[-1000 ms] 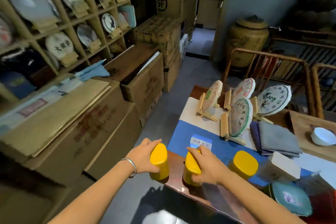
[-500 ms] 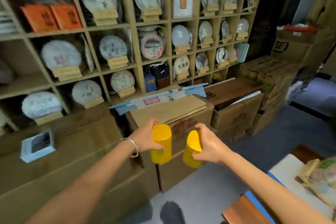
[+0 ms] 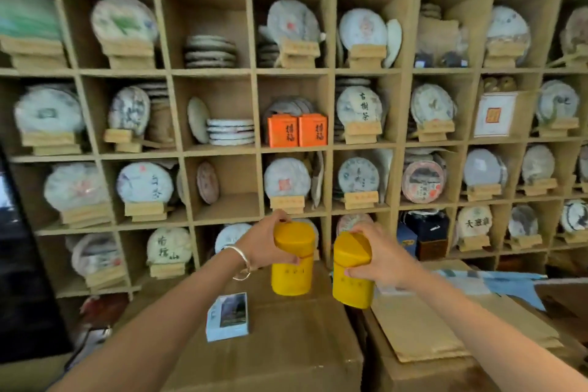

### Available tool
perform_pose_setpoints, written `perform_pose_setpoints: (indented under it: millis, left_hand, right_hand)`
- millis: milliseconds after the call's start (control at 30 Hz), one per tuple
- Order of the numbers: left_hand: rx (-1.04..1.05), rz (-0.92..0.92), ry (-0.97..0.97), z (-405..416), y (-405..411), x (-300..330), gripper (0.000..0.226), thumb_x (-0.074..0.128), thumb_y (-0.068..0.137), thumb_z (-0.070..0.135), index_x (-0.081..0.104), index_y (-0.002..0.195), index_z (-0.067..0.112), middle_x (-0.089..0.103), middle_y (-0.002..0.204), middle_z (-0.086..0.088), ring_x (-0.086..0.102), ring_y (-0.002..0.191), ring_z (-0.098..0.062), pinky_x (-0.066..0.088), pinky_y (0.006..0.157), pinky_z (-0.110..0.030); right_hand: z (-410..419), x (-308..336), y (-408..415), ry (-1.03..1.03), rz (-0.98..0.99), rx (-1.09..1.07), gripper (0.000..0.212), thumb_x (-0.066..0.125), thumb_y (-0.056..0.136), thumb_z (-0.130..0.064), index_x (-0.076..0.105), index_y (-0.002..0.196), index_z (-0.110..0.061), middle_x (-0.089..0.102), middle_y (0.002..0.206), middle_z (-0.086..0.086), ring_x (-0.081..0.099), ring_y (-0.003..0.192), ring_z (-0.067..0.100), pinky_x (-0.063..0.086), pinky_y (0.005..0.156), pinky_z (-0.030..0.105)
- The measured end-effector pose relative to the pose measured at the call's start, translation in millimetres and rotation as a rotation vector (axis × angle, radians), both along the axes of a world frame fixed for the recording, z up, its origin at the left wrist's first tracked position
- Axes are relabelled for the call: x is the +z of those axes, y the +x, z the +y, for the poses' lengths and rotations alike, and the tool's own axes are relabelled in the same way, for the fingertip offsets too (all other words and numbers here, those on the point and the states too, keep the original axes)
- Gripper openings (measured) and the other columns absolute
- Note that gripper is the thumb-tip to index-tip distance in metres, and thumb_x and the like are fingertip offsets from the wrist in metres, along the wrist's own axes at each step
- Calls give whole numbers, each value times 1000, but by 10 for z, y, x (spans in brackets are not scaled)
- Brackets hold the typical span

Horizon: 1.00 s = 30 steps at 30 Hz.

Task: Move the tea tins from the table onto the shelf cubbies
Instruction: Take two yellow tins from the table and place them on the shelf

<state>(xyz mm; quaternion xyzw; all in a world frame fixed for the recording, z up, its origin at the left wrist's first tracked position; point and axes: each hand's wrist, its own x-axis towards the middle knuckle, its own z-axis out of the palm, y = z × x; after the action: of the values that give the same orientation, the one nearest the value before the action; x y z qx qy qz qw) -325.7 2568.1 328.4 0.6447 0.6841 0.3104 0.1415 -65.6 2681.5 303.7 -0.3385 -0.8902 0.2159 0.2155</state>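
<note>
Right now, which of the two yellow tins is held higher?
The left hand's tin, gripped by the left hand. Its lid sits above that of the right hand's tin, gripped by the right hand.

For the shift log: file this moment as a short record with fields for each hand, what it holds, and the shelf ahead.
left hand: left hand grips left yellow tin around its lid
right hand: right hand grips right yellow tin near its top
tins: both upright, held in the air, side by side, apart
shelf: wooden cubby shelf straight ahead, most cubbies hold wrapped tea cakes
roomiest cubby: the one with a single leaning tea cake, above the left tin
below: cardboard boxes
</note>
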Motion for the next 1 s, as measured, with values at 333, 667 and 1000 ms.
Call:
perform_pose_setpoints:
  millis: [333,667,1000]
  left_hand:
    - [262,-70,115,-453,-1605,649,78,85,55,41,44,120,32,54,113,-3,60,98,-24,56,81,-41]
    - [283,-3,155,-111,-2618,1387,73,84,65,28,45,125,37,52,111,3,58,94,-17,53,74,-29]
    - [299,161,108,1003,-3534,2166,69,84,69,19,46,127,29,49,119,-1,55,94,-13,52,72,-23]
  right_hand:
    - [162,743,-1880,31,145,204,69,85,62,-45,43,117,-40,43,125,-8,47,114,16,46,92,37]
    - [652,1370,-2960,98,197,338,66,86,62,-43,48,116,-34,50,114,-9,53,101,9,46,73,23]
    - [1685,2067,-4151,226,183,361,73,82,55,-53,44,115,-40,46,119,-3,53,102,16,47,76,28]
